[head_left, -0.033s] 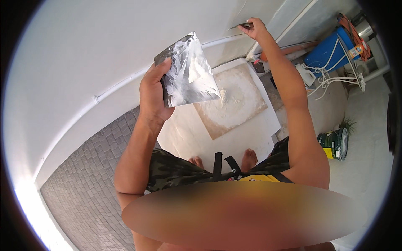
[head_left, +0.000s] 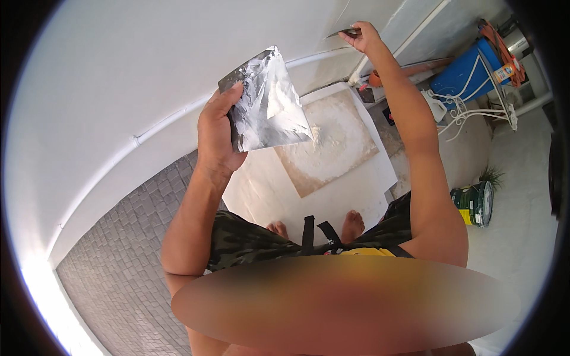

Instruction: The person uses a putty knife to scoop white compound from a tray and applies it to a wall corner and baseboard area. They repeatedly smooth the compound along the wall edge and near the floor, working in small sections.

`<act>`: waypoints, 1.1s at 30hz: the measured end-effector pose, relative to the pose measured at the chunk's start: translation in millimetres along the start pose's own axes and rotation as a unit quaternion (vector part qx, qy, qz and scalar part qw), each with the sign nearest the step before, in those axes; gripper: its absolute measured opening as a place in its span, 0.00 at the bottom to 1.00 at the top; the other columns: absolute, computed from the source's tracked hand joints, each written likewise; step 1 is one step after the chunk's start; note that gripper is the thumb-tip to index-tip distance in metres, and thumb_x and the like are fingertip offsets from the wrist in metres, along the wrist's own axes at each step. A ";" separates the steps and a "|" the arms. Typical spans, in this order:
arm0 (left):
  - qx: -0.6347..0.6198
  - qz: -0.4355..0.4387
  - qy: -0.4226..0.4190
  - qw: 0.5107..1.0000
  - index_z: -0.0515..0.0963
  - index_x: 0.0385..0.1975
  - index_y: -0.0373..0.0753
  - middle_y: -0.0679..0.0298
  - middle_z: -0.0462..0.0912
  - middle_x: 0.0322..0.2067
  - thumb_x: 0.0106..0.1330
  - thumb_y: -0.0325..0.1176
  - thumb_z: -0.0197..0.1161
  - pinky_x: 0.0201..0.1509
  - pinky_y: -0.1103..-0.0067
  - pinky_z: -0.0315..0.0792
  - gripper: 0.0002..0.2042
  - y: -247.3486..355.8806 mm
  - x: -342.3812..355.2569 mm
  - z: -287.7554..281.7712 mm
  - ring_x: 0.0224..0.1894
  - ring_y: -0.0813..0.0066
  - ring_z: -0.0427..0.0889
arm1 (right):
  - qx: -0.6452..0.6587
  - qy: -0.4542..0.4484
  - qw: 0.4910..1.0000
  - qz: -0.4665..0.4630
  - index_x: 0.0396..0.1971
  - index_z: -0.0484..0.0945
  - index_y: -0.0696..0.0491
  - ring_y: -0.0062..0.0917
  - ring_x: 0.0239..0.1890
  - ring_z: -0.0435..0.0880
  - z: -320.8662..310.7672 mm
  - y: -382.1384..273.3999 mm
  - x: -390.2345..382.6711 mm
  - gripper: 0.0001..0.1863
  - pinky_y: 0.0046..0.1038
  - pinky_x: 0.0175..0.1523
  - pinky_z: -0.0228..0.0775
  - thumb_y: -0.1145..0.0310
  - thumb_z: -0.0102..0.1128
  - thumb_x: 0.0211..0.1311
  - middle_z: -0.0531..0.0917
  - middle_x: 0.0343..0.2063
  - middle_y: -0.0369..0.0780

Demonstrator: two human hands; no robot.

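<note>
My left hand (head_left: 221, 124) is closed on the edge of a thin metal plate (head_left: 249, 113), thumb on its top face. White putty (head_left: 284, 99) is smeared over the plate, thickest near its right side. Up at the wall, my right hand (head_left: 363, 38) grips a thin, dark-bladed scraper (head_left: 344, 32). The blade lies close along the white wall (head_left: 178, 41); whether it touches is hard to tell. Fingers partly cover the scraper's handle.
A pale sheet (head_left: 255, 187) under my feet carries a brown board (head_left: 297, 178) dusted with white. A pipe (head_left: 172, 121) runs along the wall. To the right stand a blue bin (head_left: 460, 77), a white scrolled metal frame (head_left: 463, 118) and a green bucket (head_left: 475, 204).
My right hand and the scraper have shifted slightly up and to the right at the wall. The left hand and plate look unmoved.
</note>
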State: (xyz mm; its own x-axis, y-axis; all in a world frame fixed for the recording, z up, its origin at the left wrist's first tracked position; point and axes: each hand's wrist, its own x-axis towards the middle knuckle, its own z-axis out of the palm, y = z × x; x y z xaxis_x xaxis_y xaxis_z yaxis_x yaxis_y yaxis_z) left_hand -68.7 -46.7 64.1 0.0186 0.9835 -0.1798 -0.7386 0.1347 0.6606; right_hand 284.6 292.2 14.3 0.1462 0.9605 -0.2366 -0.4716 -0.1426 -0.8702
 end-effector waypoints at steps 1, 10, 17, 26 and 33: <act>0.010 0.005 0.006 1.000 0.79 0.46 0.34 0.61 0.86 0.42 0.75 0.34 0.56 0.49 0.72 0.82 0.10 0.3 -0.8 -1.2 0.42 0.71 0.87 | 0.002 0.011 1.000 -0.021 0.40 0.70 0.64 0.51 0.51 0.80 5.3 -15.5 0.1 0.07 0.57 0.62 0.80 0.79 0.52 0.64 0.76 0.47 0.56; 0.003 -0.010 0.003 1.000 0.79 0.46 0.34 0.61 0.86 0.41 0.75 0.34 0.56 0.49 0.72 0.82 0.11 0.1 1.8 -5.7 0.42 0.71 0.87 | -0.056 -0.071 0.992 -0.090 0.39 0.75 0.63 0.46 0.44 0.83 73.9 -172.2 -26.6 0.09 0.51 0.58 0.82 0.71 0.55 0.68 0.81 0.37 0.51; -0.038 -0.035 0.014 0.999 0.78 0.51 0.33 0.60 0.86 0.46 0.75 0.34 0.55 0.53 0.72 0.81 0.13 -5.0 12.2 -5.7 0.45 0.69 0.87 | -0.123 -0.169 0.942 -0.262 0.39 0.76 0.62 0.45 0.45 0.84 107.6 -228.1 -136.8 0.08 0.50 0.55 0.83 0.75 0.52 0.63 0.82 0.38 0.52; -0.050 -0.057 0.060 0.995 0.76 0.54 0.33 0.61 0.85 0.47 0.77 0.35 0.53 0.55 0.74 0.80 0.14 -10.7 21.2 -6.8 0.49 0.71 0.85 | -0.541 -0.334 0.559 -0.533 0.66 0.73 0.49 0.38 0.51 0.82 36.6 50.1 -322.8 0.29 0.35 0.53 0.77 0.80 0.54 0.64 0.79 0.51 0.46; -0.086 0.025 -0.008 0.996 0.76 0.55 0.33 0.62 0.85 0.48 0.77 0.35 0.52 0.56 0.73 0.79 0.15 5.7 7.9 -8.3 0.50 0.70 0.85 | -0.171 -0.055 0.984 0.011 0.51 0.72 0.59 0.38 0.47 0.86 -15.9 76.9 -182.9 0.15 0.44 0.44 0.88 0.75 0.50 0.66 0.80 0.46 0.45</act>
State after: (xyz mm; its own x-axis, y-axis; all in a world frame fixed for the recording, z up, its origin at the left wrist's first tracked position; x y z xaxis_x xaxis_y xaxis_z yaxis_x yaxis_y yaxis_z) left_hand -78.4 -39.2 60.4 -0.0125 0.9905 -0.1373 -0.8437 0.0632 0.5330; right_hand 235.3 101.8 -16.3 0.0345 0.9736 -0.2257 -0.1506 -0.2182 -0.9642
